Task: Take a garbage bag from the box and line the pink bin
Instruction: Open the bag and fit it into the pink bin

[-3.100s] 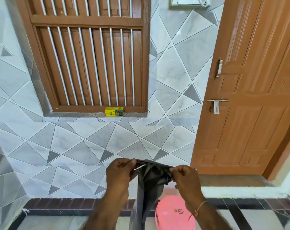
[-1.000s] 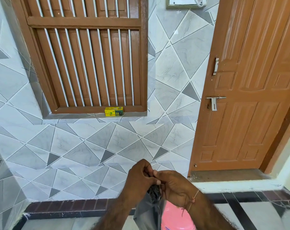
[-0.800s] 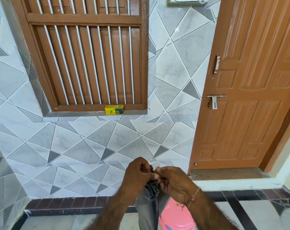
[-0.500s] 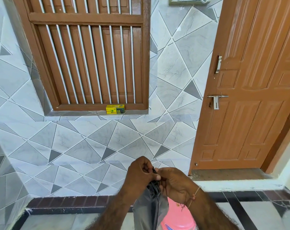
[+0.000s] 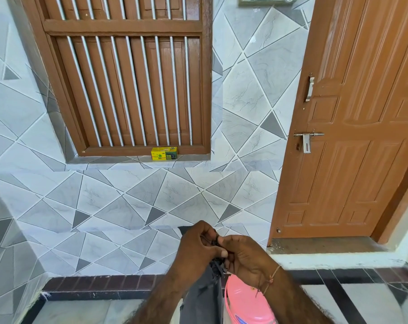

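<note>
Grey garbage bag (image 5: 204, 295) pinched at its top by left hand (image 5: 198, 246) and right hand (image 5: 245, 260), hanging beside pink bin (image 5: 245, 307)

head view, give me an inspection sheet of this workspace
surface: tiled floor with dark bands, bin standing on it
job's things: grey bag hangs from both hands, mouth bunched; pink bin below, not yet lined; yellow box on the window sill
clutter: nothing seen
grippers: left hand and right hand pinch the bag's top, close together
cables: nothing seen
surroundings: tiled wall, barred wooden window, shut wooden door with bolt
</note>
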`<state>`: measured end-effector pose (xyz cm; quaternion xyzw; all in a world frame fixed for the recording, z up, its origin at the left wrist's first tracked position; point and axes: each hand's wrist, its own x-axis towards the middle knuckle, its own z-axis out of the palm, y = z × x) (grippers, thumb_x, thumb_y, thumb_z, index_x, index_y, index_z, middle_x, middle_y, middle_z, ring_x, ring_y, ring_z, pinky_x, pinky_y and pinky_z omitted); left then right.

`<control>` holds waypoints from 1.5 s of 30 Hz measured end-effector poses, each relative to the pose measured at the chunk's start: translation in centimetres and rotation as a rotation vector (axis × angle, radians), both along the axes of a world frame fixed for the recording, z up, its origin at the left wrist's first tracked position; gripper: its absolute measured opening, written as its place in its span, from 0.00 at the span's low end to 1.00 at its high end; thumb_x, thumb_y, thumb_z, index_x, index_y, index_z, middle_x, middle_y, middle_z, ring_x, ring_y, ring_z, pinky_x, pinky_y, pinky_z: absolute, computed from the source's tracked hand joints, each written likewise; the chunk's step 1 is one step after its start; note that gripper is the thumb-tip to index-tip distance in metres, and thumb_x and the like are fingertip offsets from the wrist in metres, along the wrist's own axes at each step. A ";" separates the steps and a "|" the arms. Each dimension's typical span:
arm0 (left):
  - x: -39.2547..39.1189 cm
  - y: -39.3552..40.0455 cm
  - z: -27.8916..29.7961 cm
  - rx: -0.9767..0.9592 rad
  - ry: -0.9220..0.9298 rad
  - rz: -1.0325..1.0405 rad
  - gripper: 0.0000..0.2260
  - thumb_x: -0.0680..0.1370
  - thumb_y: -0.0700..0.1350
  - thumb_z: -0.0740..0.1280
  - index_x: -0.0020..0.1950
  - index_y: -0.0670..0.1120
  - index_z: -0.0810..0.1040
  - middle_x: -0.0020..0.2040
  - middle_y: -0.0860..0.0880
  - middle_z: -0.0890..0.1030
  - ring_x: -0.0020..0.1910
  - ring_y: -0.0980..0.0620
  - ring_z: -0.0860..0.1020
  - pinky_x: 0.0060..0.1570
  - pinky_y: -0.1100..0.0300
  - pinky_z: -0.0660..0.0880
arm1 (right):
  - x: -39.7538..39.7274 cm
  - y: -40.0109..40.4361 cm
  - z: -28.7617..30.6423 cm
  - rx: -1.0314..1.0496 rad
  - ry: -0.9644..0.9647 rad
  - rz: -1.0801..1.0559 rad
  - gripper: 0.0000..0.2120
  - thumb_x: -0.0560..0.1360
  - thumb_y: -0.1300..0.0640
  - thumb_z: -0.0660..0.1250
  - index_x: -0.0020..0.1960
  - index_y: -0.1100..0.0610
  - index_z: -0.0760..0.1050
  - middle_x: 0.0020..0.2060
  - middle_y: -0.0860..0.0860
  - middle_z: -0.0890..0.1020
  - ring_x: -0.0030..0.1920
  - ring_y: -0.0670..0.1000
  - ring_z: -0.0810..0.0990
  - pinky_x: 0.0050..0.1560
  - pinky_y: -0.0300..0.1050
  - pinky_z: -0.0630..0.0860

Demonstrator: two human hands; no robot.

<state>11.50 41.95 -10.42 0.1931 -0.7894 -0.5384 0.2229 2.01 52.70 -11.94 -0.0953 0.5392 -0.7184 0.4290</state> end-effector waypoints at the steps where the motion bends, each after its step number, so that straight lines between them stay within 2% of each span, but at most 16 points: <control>1: 0.0 -0.1 -0.1 0.009 0.000 -0.003 0.15 0.61 0.36 0.79 0.42 0.42 0.76 0.40 0.42 0.82 0.36 0.53 0.79 0.40 0.58 0.80 | 0.2 0.0 0.1 -0.005 0.027 -0.025 0.06 0.75 0.64 0.68 0.40 0.64 0.76 0.26 0.55 0.78 0.24 0.47 0.74 0.23 0.37 0.71; 8: 0.1 -0.3 -0.7 0.095 -0.088 0.041 0.10 0.70 0.32 0.70 0.45 0.45 0.77 0.39 0.45 0.82 0.40 0.53 0.81 0.41 0.63 0.78 | 0.4 0.6 0.2 -0.021 0.134 -0.075 0.06 0.75 0.68 0.66 0.41 0.64 0.79 0.29 0.54 0.82 0.27 0.47 0.78 0.26 0.37 0.75; 11: 0.0 -0.3 -0.6 0.043 -0.152 0.066 0.11 0.70 0.31 0.66 0.44 0.46 0.78 0.40 0.48 0.83 0.41 0.53 0.82 0.37 0.67 0.77 | 0.6 1.0 0.2 0.013 0.187 -0.054 0.06 0.75 0.69 0.66 0.43 0.65 0.81 0.32 0.55 0.83 0.31 0.48 0.79 0.30 0.38 0.76; 16: 0.3 0.0 -0.1 0.043 -0.154 0.162 0.10 0.68 0.32 0.72 0.39 0.46 0.77 0.36 0.48 0.80 0.35 0.53 0.78 0.34 0.66 0.74 | 0.3 0.8 -0.2 0.107 0.212 -0.119 0.07 0.78 0.65 0.63 0.45 0.63 0.79 0.37 0.58 0.83 0.37 0.52 0.79 0.34 0.43 0.77; 19: 0.6 0.0 0.0 0.074 -0.127 0.169 0.10 0.68 0.33 0.74 0.38 0.44 0.76 0.33 0.48 0.78 0.33 0.53 0.76 0.35 0.64 0.74 | -0.1 0.9 -0.7 0.097 0.137 -0.205 0.10 0.80 0.65 0.59 0.43 0.62 0.77 0.38 0.59 0.82 0.37 0.54 0.80 0.37 0.46 0.79; 23: 0.8 -0.3 -0.3 0.133 -0.101 0.188 0.10 0.70 0.29 0.69 0.37 0.42 0.75 0.35 0.46 0.77 0.35 0.48 0.76 0.37 0.61 0.76 | -0.8 1.4 -1.1 0.113 0.135 -0.352 0.13 0.79 0.67 0.60 0.39 0.63 0.79 0.39 0.60 0.83 0.39 0.55 0.80 0.36 0.45 0.79; 26: 0.9 -1.0 -1.0 -0.052 -0.137 0.277 0.13 0.70 0.27 0.63 0.35 0.44 0.77 0.37 0.51 0.79 0.38 0.50 0.77 0.39 0.69 0.74 | -1.8 1.6 -2.3 0.206 0.316 -0.448 0.10 0.77 0.67 0.62 0.41 0.61 0.80 0.42 0.60 0.84 0.43 0.58 0.82 0.39 0.47 0.80; 28: 0.9 -1.8 -1.4 -0.183 -0.195 0.322 0.15 0.70 0.28 0.61 0.36 0.48 0.79 0.40 0.51 0.81 0.41 0.50 0.79 0.46 0.63 0.77 | -2.3 2.1 -2.9 0.270 0.450 -0.495 0.11 0.77 0.68 0.62 0.43 0.58 0.81 0.42 0.59 0.85 0.45 0.59 0.83 0.43 0.47 0.80; 30: 1.0 -2.6 -1.7 -0.273 -0.256 0.402 0.14 0.72 0.32 0.61 0.44 0.47 0.83 0.45 0.49 0.85 0.44 0.48 0.81 0.50 0.60 0.76 | -2.2 2.7 -3.1 0.322 0.556 -0.502 0.11 0.77 0.68 0.61 0.46 0.55 0.79 0.37 0.56 0.83 0.38 0.55 0.81 0.36 0.42 0.78; 33: 0.8 -3.0 -1.3 -0.232 -0.219 0.503 0.14 0.74 0.35 0.61 0.49 0.46 0.85 0.47 0.48 0.86 0.44 0.47 0.82 0.48 0.59 0.76 | -1.5 3.5 -3.8 0.445 0.820 -0.434 0.12 0.76 0.70 0.59 0.47 0.53 0.73 0.28 0.53 0.75 0.28 0.49 0.72 0.26 0.37 0.68; 36: 0.6 -2.7 -0.6 -0.127 -0.070 0.584 0.12 0.73 0.36 0.62 0.43 0.47 0.84 0.43 0.48 0.85 0.42 0.47 0.80 0.45 0.60 0.72 | -1.1 3.7 -4.8 0.590 0.945 -0.202 0.11 0.76 0.67 0.60 0.47 0.50 0.69 0.28 0.51 0.76 0.27 0.48 0.74 0.26 0.41 0.71; 38: 0.5 -2.3 0.1 -0.023 0.039 0.592 0.09 0.74 0.37 0.65 0.42 0.49 0.82 0.42 0.50 0.84 0.43 0.48 0.80 0.46 0.61 0.74 | -1.0 3.7 -5.0 0.742 0.991 -0.011 0.09 0.77 0.62 0.62 0.50 0.48 0.69 0.32 0.49 0.79 0.32 0.48 0.78 0.32 0.41 0.75; 40: 0.4 -1.9 0.6 0.025 0.074 0.522 0.08 0.73 0.36 0.68 0.42 0.48 0.82 0.41 0.53 0.83 0.42 0.55 0.80 0.41 0.71 0.72 | -0.4 3.6 -4.2 0.831 1.092 0.012 0.12 0.76 0.51 0.66 0.57 0.46 0.68 0.42 0.46 0.81 0.43 0.47 0.81 0.44 0.38 0.77; 42: 0.2 -1.6 1.0 0.007 0.063 0.390 0.11 0.72 0.33 0.69 0.41 0.49 0.83 0.40 0.55 0.83 0.42 0.61 0.80 0.37 0.78 0.70 | 0.4 3.1 -2.8 0.672 1.112 -0.111 0.26 0.71 0.39 0.69 0.65 0.44 0.66 0.55 0.42 0.76 0.55 0.46 0.78 0.58 0.42 0.75; 44: 0.0 -1.3 1.1 -0.015 0.035 0.268 0.13 0.72 0.32 0.69 0.42 0.50 0.83 0.41 0.55 0.83 0.42 0.61 0.80 0.38 0.79 0.71 | 0.9 2.1 -1.1 0.411 1.033 -0.101 0.39 0.65 0.39 0.74 0.71 0.41 0.60 0.62 0.38 0.70 0.62 0.42 0.71 0.65 0.44 0.70; 45: 0.0 -1.1 1.3 -0.029 0.023 0.230 0.13 0.73 0.31 0.68 0.42 0.50 0.84 0.42 0.55 0.84 0.43 0.60 0.81 0.40 0.79 0.72 | 1.0 1.4 -0.5 0.341 1.017 -0.038 0.43 0.64 0.42 0.76 0.73 0.39 0.59 0.63 0.37 0.69 0.62 0.40 0.70 0.65 0.42 0.69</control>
